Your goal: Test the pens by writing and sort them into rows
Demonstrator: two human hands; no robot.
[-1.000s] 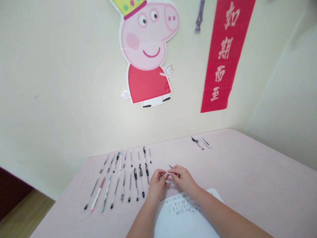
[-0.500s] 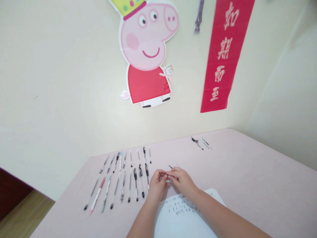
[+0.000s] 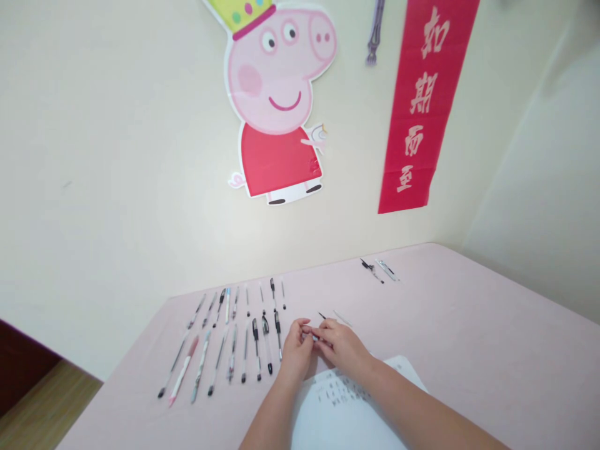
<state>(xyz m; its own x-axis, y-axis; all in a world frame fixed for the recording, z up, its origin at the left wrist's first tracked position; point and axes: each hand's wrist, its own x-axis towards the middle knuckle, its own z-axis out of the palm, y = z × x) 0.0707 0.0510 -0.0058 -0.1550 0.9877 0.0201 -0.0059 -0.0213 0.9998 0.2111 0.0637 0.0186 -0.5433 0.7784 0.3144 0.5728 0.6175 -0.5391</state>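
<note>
My left hand (image 3: 298, 347) and my right hand (image 3: 340, 344) meet over the table, fingertips pinched together. Between them shows a small pale bluish-white piece (image 3: 315, 338), mostly covered by the fingers, so its kind stays unclear. Just beyond my right hand lie a thin black-tipped piece (image 3: 322, 315), partly hidden by the fingers, and a slim whitish stick (image 3: 342, 317). Under my forearms is a white sheet (image 3: 347, 422) with rows of dark handwritten marks near its top.
Left of my hands, pens and refills lie in two rows, among them a pink-and-white pen (image 3: 184, 371) and a black-capped pen (image 3: 267, 344). Some pen parts (image 3: 372, 270) sit at the back right of the pink table (image 3: 492, 350). A wall stands behind.
My fingers have shifted around the small piece, and my left fingertips have lifted a little. More of the whitish stick beyond my right hand now shows.
</note>
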